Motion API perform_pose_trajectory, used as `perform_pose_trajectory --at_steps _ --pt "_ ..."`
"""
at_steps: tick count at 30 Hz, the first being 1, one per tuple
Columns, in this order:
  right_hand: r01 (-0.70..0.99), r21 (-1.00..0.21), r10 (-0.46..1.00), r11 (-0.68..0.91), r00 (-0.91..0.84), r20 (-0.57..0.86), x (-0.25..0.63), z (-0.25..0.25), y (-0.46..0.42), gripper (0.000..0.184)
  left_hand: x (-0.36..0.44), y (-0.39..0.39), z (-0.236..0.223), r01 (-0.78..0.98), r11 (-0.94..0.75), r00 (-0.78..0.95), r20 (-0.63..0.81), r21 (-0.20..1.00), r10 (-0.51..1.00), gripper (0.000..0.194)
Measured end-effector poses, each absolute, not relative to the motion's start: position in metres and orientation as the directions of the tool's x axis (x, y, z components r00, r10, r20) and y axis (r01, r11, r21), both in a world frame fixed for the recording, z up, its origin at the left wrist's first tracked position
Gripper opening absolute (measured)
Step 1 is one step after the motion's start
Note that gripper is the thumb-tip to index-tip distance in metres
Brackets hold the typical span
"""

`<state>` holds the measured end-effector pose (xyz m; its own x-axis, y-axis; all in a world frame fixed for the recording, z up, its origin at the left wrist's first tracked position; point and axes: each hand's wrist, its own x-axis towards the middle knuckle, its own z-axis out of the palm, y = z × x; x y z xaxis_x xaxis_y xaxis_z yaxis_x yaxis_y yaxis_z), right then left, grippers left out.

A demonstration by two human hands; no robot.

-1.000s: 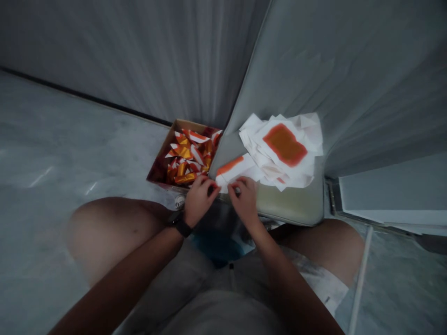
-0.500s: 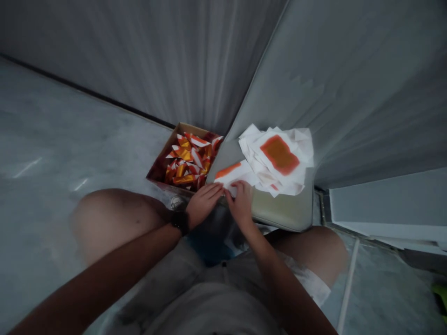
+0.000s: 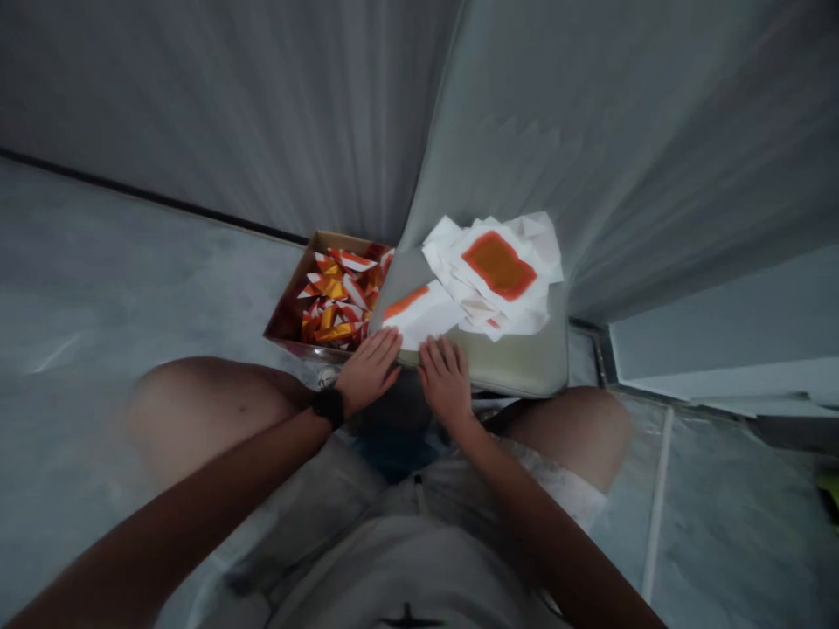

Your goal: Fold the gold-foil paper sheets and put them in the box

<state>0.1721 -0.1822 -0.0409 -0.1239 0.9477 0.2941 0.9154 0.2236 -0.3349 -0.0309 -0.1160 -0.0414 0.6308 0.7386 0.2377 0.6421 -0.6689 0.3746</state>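
On the padded seat (image 3: 517, 371), a folded white paper (image 3: 429, 316) with an orange strip lies by the near edge, its right end meeting a sheet stack (image 3: 499, 266). And here's the left hand (image 3: 368, 371), fingers straight and side by side on the paper's near left corner, beside a box (image 3: 287, 307) of folded pieces (image 3: 337, 297), while the right hand (image 3: 447, 380) lays flattened, slightly parted fingers along its near edge!

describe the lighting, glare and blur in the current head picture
Head view: dim, greyish light overall, with a faint pale streak of glare on the grey marbled floor; head view: the stacked white paper sheets with an orange-brown patch stand out brightly; head view: the bare left hand and bare right hand look slightly soft, fine detail smeared.
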Motion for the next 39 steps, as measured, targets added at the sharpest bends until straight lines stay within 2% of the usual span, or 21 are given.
perform_pose_trajectory --at_steps 4,7,11,14,18,20,22,24,26,30,35,39 --pt "0.919 -0.366 0.942 0.145 -0.015 0.336 0.163 -0.035 -0.186 0.042 -0.03 -0.112 -0.042 0.619 -0.695 0.643 0.272 0.365 0.716 0.058" --pt "0.884 -0.461 0.926 0.08 0.105 0.362 0.162 -0.026 -0.179 0.039 -0.01 -0.131 -0.039 0.668 -0.635 0.548 0.322 0.387 0.772 0.064" --pt "0.781 -0.622 0.899 -0.049 0.306 0.313 0.177 -0.012 -0.154 0.04 0.028 -0.182 -0.022 0.694 -0.524 0.427 0.303 0.495 0.852 0.073" --pt "0.721 -0.678 0.895 -0.145 0.388 0.221 0.195 -0.006 -0.122 0.037 0.039 -0.193 0.0 0.655 -0.45 0.352 0.283 0.606 0.892 0.064" --pt "0.707 -0.684 0.922 -0.179 0.363 0.133 0.208 -0.005 -0.081 0.02 0.017 -0.132 0.02 0.609 -0.321 0.154 0.289 0.725 0.945 0.034" --pt "0.7 -0.676 0.913 -0.228 0.395 0.101 0.207 -0.005 -0.065 0.02 0.005 -0.084 0.02 0.65 -0.276 0.107 0.274 0.708 0.956 0.031" --pt "0.676 -0.665 0.885 -0.317 0.464 0.049 0.202 -0.006 -0.052 0.027 -0.001 -0.041 0.015 0.7 -0.284 0.145 0.259 0.656 0.955 0.032" --pt "0.639 -0.657 0.853 -0.4 0.522 -0.011 0.197 -0.006 -0.044 0.035 0.001 -0.012 0.005 0.72 -0.289 0.166 0.249 0.631 0.954 0.033" --pt "0.621 -0.648 0.839 -0.441 0.541 -0.053 0.192 -0.005 -0.038 0.034 0.008 0.003 -0.006 0.727 -0.275 0.163 0.231 0.629 0.959 0.035" --pt "0.698 -0.619 0.899 -0.361 0.438 -0.031 0.191 -0.001 -0.032 0.016 0.021 0.006 -0.023 0.72 -0.218 0.073 0.241 0.658 0.968 0.031" --pt "0.801 -0.598 0.958 0.004 0.167 0.232 0.196 -0.002 -0.036 0.026 0.021 0.006 -0.029 0.704 -0.246 0.075 0.275 0.666 0.958 0.029" --pt "0.864 -0.48 0.955 0.152 -0.002 0.297 0.197 -0.003 -0.04 0.027 0.021 0.006 -0.03 0.713 -0.25 0.05 0.308 0.655 0.95 0.027"
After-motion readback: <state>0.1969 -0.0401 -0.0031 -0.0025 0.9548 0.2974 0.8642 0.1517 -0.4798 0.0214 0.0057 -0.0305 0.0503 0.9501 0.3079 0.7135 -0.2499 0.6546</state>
